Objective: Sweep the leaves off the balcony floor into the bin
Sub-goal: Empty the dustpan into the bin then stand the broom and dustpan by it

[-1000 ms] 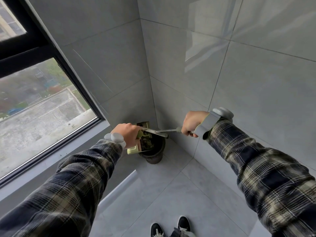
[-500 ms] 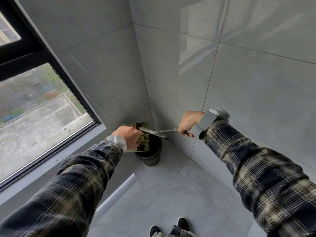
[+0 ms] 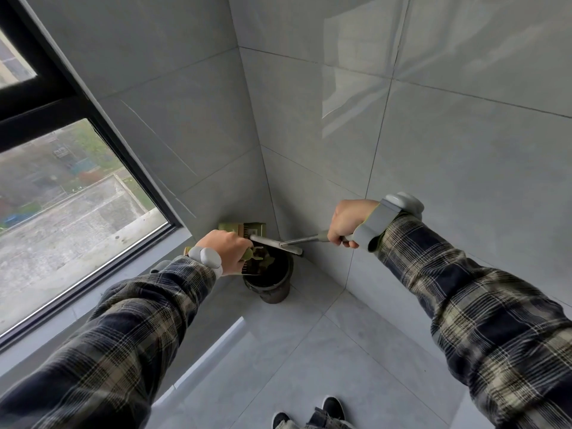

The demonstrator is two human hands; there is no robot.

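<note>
A dark round bin [image 3: 272, 286] stands on the floor in the corner of two grey tiled walls. My left hand [image 3: 227, 253] grips the handle of an olive-green dustpan [image 3: 244, 230], which is tipped up over the bin's mouth. Brown leaves [image 3: 263, 263] hang at the pan's lip above the bin's opening. My right hand [image 3: 348, 222] grips the grey metal handle of a brush [image 3: 297, 241], whose flat head lies across the pan above the bin. Both wrists wear grey bands.
A black-framed window [image 3: 77, 193] with a grey sill runs along the left. Grey tiled walls [image 3: 433, 150] close in the corner. The grey tile floor [image 3: 309, 351] stretches toward my shoes [image 3: 309, 413] at the bottom.
The dustpan has tilted further up over the bin, and leaves now show at its lip. Both hands have kept their grips.
</note>
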